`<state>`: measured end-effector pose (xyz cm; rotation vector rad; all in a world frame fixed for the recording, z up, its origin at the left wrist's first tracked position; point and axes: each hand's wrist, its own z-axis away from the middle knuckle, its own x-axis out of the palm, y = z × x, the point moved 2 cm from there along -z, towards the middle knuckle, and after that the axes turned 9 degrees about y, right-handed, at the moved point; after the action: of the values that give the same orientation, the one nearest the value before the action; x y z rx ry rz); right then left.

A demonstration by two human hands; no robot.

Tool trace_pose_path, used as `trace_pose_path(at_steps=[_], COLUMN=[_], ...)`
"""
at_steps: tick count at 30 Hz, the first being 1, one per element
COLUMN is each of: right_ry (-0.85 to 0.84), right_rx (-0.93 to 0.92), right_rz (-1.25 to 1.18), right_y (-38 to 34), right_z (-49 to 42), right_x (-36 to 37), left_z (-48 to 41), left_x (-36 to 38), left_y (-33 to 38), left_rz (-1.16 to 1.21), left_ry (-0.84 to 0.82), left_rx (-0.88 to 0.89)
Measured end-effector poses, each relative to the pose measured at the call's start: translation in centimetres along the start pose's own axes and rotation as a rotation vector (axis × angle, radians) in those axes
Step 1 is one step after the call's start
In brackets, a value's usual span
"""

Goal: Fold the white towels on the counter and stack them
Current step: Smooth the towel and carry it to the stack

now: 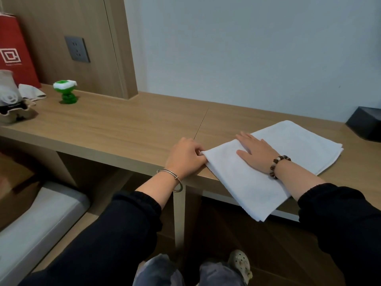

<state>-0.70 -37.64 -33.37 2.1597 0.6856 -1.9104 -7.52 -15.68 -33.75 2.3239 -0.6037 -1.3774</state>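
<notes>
— What sits at the far left of the bench (pixel 107 122)?

— A red paper bag (pixel 15 50) against the wood panel, a cardboard cup tray (pixel 14 112) in front of it, and a small green-and-white figure (pixel 67 91) near it.

— And on the wall?

— A grey socket plate (pixel 77 49). At the far right edge stands a black box (pixel 366 122); below left lies a grey cushion (pixel 35 221).

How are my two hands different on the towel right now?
The left hand is curled, pinching the towel's corner; the right hand lies flat and open on top. The left wears a metal bangle, the right a beaded bracelet. Both touch the towel.
</notes>
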Motion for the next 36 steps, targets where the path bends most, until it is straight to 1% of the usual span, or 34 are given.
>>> trace_pose_path(at_steps=[4,7,8,9,11,13,15,16,18,19,20,23,25,27,31,32,34,36], right_ry=[0.003,0.018,0.023,0.025,0.027,0.027,0.022,0.021,0.021,0.020,0.020,0.021,0.025,0.030,0.029,0.021,0.007,0.016], right_rx=[-0.008,0.015,0.024,0.033,0.047,0.065,0.089,0.103,0.128,0.136,0.139,0.137,0.127,0.105,0.054,0.066,0.145,0.280], right_rz=[0.000,-0.013,-0.010,-0.005,0.005,0.021,0.058,0.080,0.122,0.134,0.138,0.147,0.149,0.134,0.100,0.110,0.135,0.136], right_y=[0.0,0.2,0.3,0.4,0.5,0.7,0.9,1.0,1.1,1.2,1.2,1.2,1.2,1.1,0.8,0.8,0.7,-0.1], right_z=[0.1,0.0,0.1,0.0,-0.1,-0.2,-0.4,-0.5,-0.7,-0.8,-0.9,-0.9,-0.9,-0.9,-0.7,-0.7,-0.6,-0.4], right_x=[0.1,0.0,0.0,0.0,0.0,0.2,0.5,0.7,1.1,1.2,1.3,1.4,1.3,1.2,1.1,1.1,1.0,1.1], left_z=[0.1,0.0,-0.2,-0.3,-0.4,-0.7,-0.9,-1.1,-1.5,-1.7,-1.9,-2.6,-3.0,-3.4,-3.7,-3.8,-4.0,-4.6], left_x=[0.8,0.8,0.5,0.1,-1.0,-1.7,-1.5,-1.2,-1.1,-1.3,-1.5,-1.7,-1.4,-0.9,-1.0,-1.1,-1.1,-1.1], left_y=[1.2,0.9,0.6,0.3,0.3,0.3,0.0,-0.2,-0.9,-1.0,-0.8,0.2,0.8,1.2,1.3,1.2,1.2,1.1], left_rz=[-0.146,-0.176,-0.201,-0.235,-0.255,-0.266,-0.217,-0.140,0.081,0.187,0.245,0.279,0.202,0.094,0.081,0.064,-0.002,-0.131], left_ry=[0.066,0.085,0.088,0.100,0.122,0.118,0.045,-0.029,-0.204,-0.250,-0.276,-0.317,-0.328,-0.346,-0.371,-0.390,-0.415,-0.360], left_rx=[0.008,0.009,0.050,0.128,0.347,0.496,0.437,0.321,0.019,-0.093,-0.170,-0.275,-0.287,-0.234,-0.201,-0.186,-0.146,-0.123])
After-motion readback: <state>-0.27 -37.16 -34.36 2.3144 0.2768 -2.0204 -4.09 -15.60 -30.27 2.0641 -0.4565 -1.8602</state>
